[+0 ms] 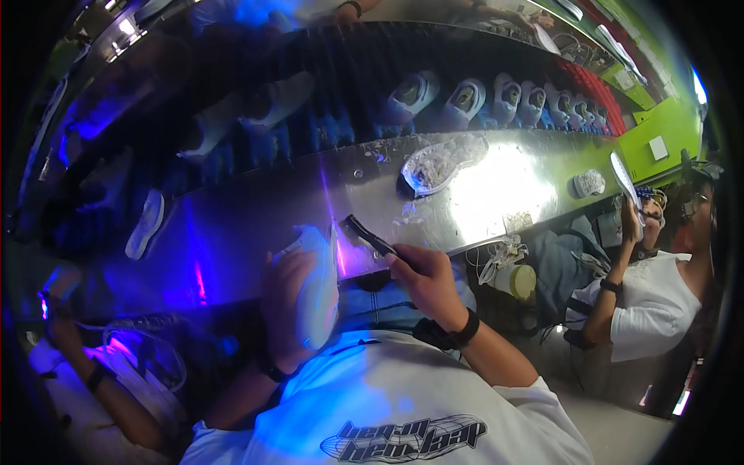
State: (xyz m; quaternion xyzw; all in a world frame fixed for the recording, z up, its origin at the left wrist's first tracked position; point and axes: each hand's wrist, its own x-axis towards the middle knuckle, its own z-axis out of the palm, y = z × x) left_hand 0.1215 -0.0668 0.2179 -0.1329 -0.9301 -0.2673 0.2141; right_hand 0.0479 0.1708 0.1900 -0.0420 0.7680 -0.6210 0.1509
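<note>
My left hand (285,298), blurred and bluish, is wrapped round a white shoe sole (319,291) held upright in front of my body. Blue light washes over the sole, and I cannot tell whether an upper is attached behind it. In my closed right hand (434,285) is the handle of a dark brush (364,234); its head points up and left, a little apart from the sole. Both hands are over the near edge of a metal bench (256,240).
White scraps cover a shoe-shaped piece (438,167) on the bench. Another sole (146,225) lies left. Beyond, white shoes (465,101) line a dark conveyor. Co-workers sit on both sides; the right one holds a sole (622,174). A pale bucket (515,280) stands below the bench.
</note>
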